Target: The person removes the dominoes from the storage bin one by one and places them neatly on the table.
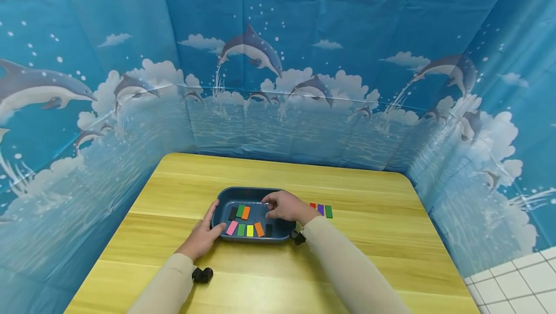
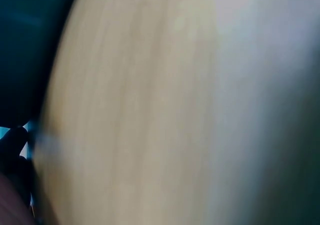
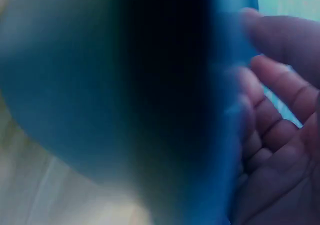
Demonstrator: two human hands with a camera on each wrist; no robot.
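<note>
cream sleeves [image 1: 353,266] nearest; left hand [image 1: 203,237] spread against blue tray [image 1: 254,240]; right hand [image 1: 286,206] curled, hold unclear; dipping could skew tiles [image 1: 249,230].

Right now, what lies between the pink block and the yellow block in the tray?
In the head view, one green block lies between them.

I can read no text, label, brand, number or sign in any of the three views. On the coloured blocks [image 1: 249,230], the tray [image 1: 252,240], the worktop [image 1: 369,188] and the printed backdrop [image 1: 282,87], I find no legible marking.
</note>
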